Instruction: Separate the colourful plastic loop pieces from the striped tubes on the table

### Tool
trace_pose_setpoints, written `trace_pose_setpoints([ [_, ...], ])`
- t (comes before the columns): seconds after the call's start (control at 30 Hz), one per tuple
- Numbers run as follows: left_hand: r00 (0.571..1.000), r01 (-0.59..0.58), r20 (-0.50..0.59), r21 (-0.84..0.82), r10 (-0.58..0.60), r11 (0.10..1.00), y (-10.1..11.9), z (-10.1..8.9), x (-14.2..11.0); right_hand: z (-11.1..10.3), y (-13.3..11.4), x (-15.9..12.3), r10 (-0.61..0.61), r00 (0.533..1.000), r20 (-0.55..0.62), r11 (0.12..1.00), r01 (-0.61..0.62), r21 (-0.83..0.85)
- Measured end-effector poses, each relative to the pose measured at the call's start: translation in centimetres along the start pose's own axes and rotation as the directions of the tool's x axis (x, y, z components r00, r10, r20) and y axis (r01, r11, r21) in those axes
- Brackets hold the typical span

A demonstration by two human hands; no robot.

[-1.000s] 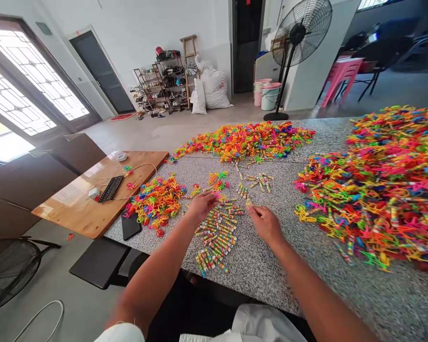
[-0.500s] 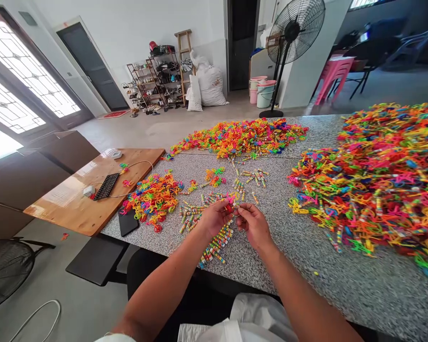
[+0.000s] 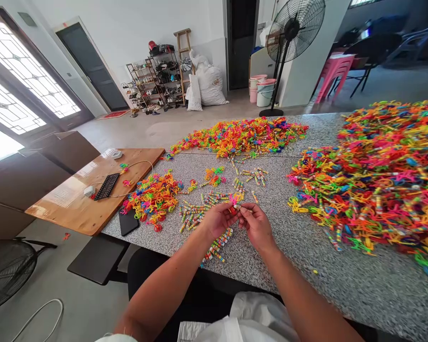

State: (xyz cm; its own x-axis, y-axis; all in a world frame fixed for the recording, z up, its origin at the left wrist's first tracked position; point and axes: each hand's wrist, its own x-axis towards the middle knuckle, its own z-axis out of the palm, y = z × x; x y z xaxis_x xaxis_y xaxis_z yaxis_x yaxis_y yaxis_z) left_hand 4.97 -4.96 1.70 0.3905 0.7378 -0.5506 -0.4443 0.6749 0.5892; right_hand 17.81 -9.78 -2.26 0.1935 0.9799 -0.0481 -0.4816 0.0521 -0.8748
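Note:
My left hand is closed around a few small plastic pieces, pink, yellow and red, that stick out past its fingertips. Close against it, my right hand pinches thumb to forefinger at a whitish bit by the left fingertips; what exactly it grips is too small to tell. Under and left of the hands lie short striped tubes in yellow, green and white. More striped tubes lie in a row at the table's near edge, partly covered by my left forearm.
Heaps of bright plastic pieces lie on the speckled table: a large right heap, a far heap and a left heap. A black phone-like slab is beside the wooden board. A standing fan is behind.
Both hands have shifted slightly, the right a little to the right and the fingertips drawn close together. The plastic pieces stay in the left hand; the heaps look the same.

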Motion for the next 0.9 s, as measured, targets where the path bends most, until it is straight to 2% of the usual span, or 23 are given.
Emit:
trace_pose_setpoints([
  [0.27, 0.999, 0.036, -0.009, -0.030, -0.036, 0.999, -0.4, -0.1, 0.1, -0.2, 0.3, -0.3, -0.049, 0.999, -0.001, 0.998, 0.049, -0.039],
  [0.43, 0.998, -0.068, 0.019, 0.043, 0.067, 0.997, -0.8, 0.0, 0.0, -0.4, -0.2, -0.5, -0.069, 0.998, 0.015, 0.996, 0.069, -0.057],
  [0.53, 0.994, -0.101, 0.041, 0.054, 0.099, 0.993, -0.9, 0.2, -0.4, -0.7, -1.0, -0.5, -0.091, 0.995, 0.038, 0.989, 0.095, -0.115],
  [0.63, 0.998, -0.035, 0.043, 0.008, 0.035, 0.999, -0.9, 0.3, -0.5, -0.9, -1.8, -0.4, -0.106, 0.991, 0.086, 0.967, 0.123, -0.223],
  [0.73, 1.000, -0.005, 0.020, -0.050, 0.006, 0.999, -0.9, 0.4, -0.4, -0.8, -2.1, -0.4, -0.125, 0.989, 0.075, 0.939, 0.142, -0.313],
  [0.9, 0.996, -0.084, 0.005, -0.051, 0.084, 0.995, -1.3, 0.2, -0.2, -0.8, -1.8, -0.4, -0.124, 0.991, 0.052, 0.942, 0.134, -0.308],
])
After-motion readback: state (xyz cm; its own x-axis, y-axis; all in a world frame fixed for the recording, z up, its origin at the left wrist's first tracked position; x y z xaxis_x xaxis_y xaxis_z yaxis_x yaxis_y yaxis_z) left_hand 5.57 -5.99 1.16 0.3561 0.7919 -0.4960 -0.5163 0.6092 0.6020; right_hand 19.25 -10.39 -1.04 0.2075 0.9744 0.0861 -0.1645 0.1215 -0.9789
